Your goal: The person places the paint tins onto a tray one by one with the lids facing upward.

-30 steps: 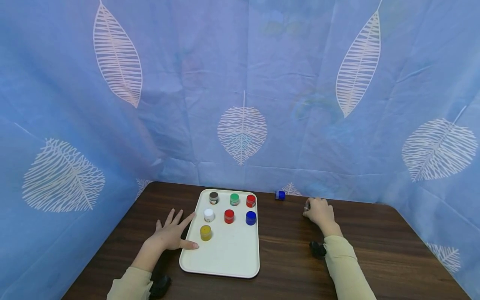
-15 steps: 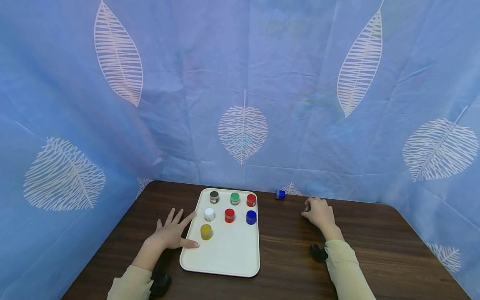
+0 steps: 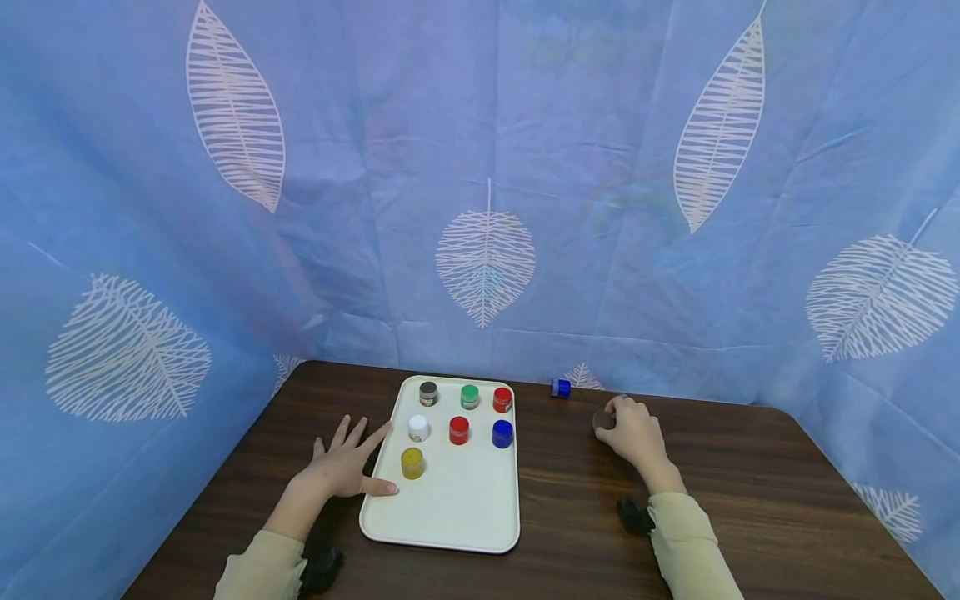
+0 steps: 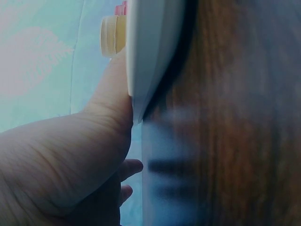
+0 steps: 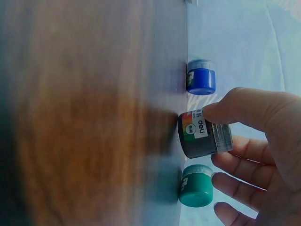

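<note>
My right hand [image 3: 637, 433] pinches a dark paint jar [image 5: 200, 136] between thumb and fingers near the table's back edge. In the right wrist view the jar's clear lid points away from the table, and its base is at or close to the tabletop. A green paint jar [image 5: 196, 188] lies on its side by the curled lower fingers; in the head view the hand mostly hides it. My left hand [image 3: 341, 471] rests with spread fingers at the left edge of a white tray [image 3: 465, 525], its thumb over the rim. A yellow paint jar [image 3: 412, 463] stands near that thumb.
On the tray also stand a black jar [image 3: 428, 393], a green jar [image 3: 469, 397], a white jar [image 3: 418, 428], two red jars [image 3: 459, 430] and a blue jar [image 3: 502, 433]. Another blue jar [image 3: 561, 388] lies sideways at the table's back, before a blue curtain [image 3: 337, 208].
My right hand has shifted slightly left and toward me with the dark jar, which now shows more beside the fingers. The left hand and tray stay in place.
</note>
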{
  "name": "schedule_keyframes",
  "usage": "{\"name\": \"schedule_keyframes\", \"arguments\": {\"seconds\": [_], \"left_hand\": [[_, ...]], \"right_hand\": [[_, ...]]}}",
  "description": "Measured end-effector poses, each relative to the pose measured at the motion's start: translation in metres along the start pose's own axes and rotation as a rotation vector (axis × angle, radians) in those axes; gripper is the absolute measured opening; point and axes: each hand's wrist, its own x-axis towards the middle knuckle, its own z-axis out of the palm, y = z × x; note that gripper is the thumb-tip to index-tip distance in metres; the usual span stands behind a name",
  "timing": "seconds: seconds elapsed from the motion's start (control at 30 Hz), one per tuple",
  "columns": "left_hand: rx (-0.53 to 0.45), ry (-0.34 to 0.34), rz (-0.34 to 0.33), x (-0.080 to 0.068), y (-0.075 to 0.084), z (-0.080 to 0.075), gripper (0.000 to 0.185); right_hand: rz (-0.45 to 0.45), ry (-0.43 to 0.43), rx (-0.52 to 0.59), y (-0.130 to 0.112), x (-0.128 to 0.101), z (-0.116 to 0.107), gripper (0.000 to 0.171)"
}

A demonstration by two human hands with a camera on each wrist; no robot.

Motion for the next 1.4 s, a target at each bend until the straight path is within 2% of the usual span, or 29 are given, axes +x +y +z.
{"name": "schedule_keyframes", "arguments": {"seconds": [0.4, 0.83, 1.4], "left_hand": [[0.000, 0.017, 0.007, -0.002, -0.001, 0.001, 0.110], [0.000, 0.017, -0.002, 0.002, -0.004, 0.004, 0.112], [0.000, 0.019, -0.001, 0.001, -0.004, 0.004, 0.113]], "right_hand": [[-0.042, 0.008, 0.030, -0.018, -0.010, -0.007, 0.036], [-0.205, 0.164, -0.044, -0.053, -0.017, -0.015, 0.026], [-0.312, 0.222, 0.001, -0.095, -0.029, -0.023, 0.020]]}}
